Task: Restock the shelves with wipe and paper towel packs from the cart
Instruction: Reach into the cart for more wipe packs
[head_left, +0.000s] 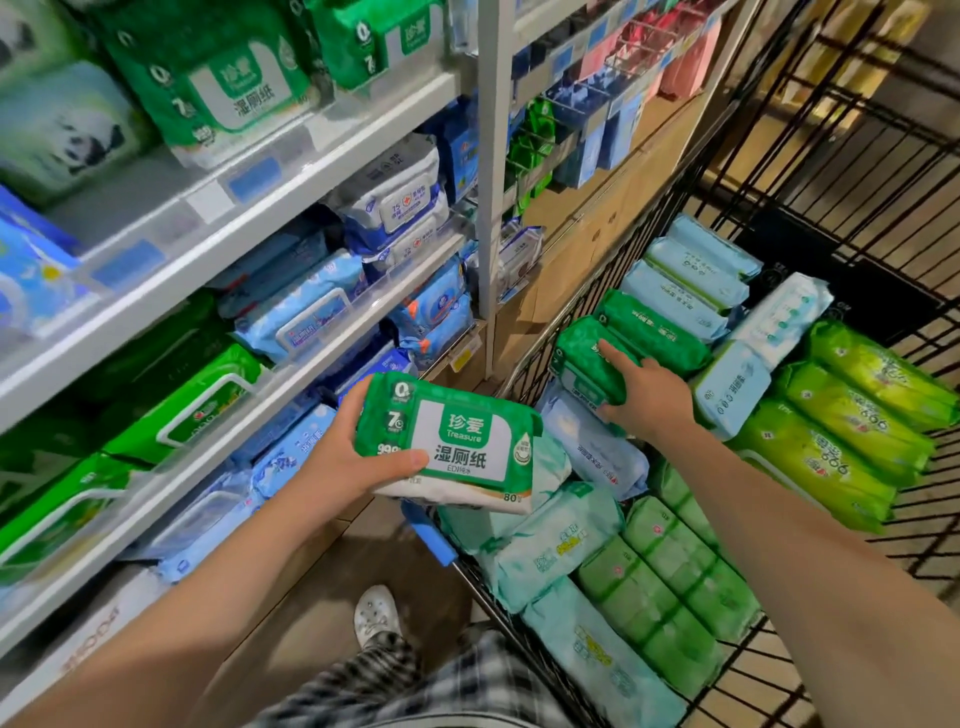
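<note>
Step in hand: picking from the cart (857, 156). One pack is already out and another is being taken, so I judge no pack from this pair has been shelved yet.
Left hand (358, 447): grips a green wipe pack (462, 447) by its left end, thumb across the front. It holds the pack label-up in the air between the shelves and the cart.
Right hand (649, 397): lies inside the cart, fingers over the top and thumb under the near end of a second green pack (582, 364), which lies against its neighbours.
Next move: lift the second pack clear, then carry both up and to the left of the left hand, where the matching green packs (228, 88) sit on the upper shelf.
Shelf edges: the white shelf rail (291, 192) juts out above the left hand, so a pack must rise outward before going in. The white upright post (491, 182) stands just beyond both hands.
Cart edges: the wire wall runs close along the left of the right hand, and the lime-green packs (857, 415) crowd its right.
Open room: the aisle gap below the left hand and the air above the cart load are open.
</note>
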